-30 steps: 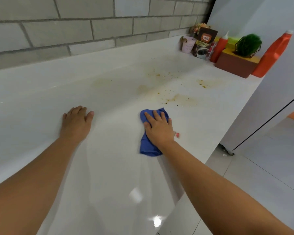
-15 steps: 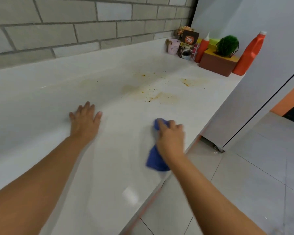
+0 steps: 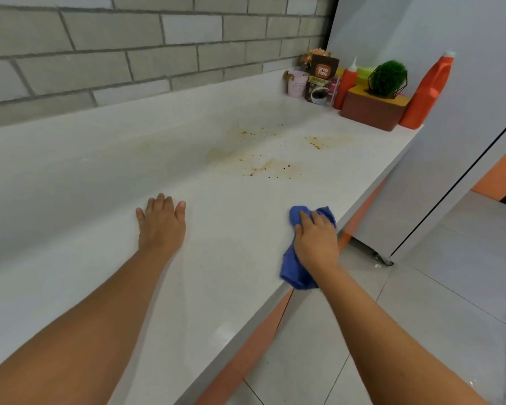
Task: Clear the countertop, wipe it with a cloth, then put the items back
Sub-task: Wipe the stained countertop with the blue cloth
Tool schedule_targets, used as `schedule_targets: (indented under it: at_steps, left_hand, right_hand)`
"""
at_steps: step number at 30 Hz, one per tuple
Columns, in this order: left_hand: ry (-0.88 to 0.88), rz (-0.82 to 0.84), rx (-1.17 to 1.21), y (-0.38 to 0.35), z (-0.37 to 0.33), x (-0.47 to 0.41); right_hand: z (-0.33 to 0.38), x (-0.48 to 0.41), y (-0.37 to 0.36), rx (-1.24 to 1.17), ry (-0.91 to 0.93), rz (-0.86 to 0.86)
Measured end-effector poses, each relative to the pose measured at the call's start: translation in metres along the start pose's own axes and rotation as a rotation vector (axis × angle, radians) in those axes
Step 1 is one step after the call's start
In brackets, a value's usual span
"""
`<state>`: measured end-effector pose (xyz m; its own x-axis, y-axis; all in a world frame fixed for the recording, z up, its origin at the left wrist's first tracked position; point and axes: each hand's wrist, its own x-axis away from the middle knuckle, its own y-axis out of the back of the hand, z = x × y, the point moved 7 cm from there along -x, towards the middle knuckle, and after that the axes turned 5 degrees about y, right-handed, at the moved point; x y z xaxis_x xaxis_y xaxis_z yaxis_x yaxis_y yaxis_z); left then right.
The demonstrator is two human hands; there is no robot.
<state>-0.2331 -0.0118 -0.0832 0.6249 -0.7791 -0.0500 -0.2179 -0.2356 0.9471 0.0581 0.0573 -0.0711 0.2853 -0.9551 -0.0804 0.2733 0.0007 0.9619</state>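
My right hand (image 3: 316, 244) presses a blue cloth (image 3: 294, 270) onto the white countertop (image 3: 100, 200), close to its front edge; part of the cloth hangs past the edge. My left hand (image 3: 162, 223) lies flat on the counter, fingers apart, holding nothing. Brown stains and specks (image 3: 272, 168) mark the surface farther along. Pushed into the far right corner stand a brown box (image 3: 371, 111) with a green plant (image 3: 389, 77), an orange bottle (image 3: 430, 92), a red squeeze bottle (image 3: 345, 83), a coffee granules pouch (image 3: 320, 80) and a pink cup (image 3: 295, 83).
A grey brick wall (image 3: 158, 54) runs behind the counter. A white fridge (image 3: 450, 141) on wheels stands just past the counter's right end. Grey floor tiles (image 3: 421, 302) lie to the right, below the edge.
My right hand has dragged the blue cloth from the middle of the counter toward the front edge, then slightly forward again. My left hand stays flat in place.
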Motion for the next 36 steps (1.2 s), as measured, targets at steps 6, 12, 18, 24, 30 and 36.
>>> schedule_targets:
  at_steps: [6, 12, 18, 24, 30, 36]
  left_hand:
    - [0.002, 0.015, -0.044, -0.005, 0.001, -0.002]
    - [-0.004, 0.023, -0.014, -0.003, 0.004, -0.002]
    - [0.006, 0.031, -0.087, -0.007, 0.0, -0.003]
    - [0.025, 0.033, -0.043, -0.005, 0.002, -0.002]
    - [0.013, 0.02, 0.033, -0.002, 0.005, -0.002]
    - [0.005, 0.013, 0.094, 0.001, 0.001, -0.001]
  right_hand:
    - [0.096, 0.004, -0.03, -0.06, 0.333, 0.179]
    - [0.03, -0.059, -0.016, 0.006, 0.161, 0.146]
    - [0.015, 0.001, -0.01, 0.123, -0.005, 0.059]
    - [0.129, 0.001, -0.04, 0.042, 0.352, 0.168]
    - [0.071, -0.054, -0.03, 0.069, 0.218, 0.124]
    - [0.058, -0.001, -0.019, 0.055, 0.03, 0.036]
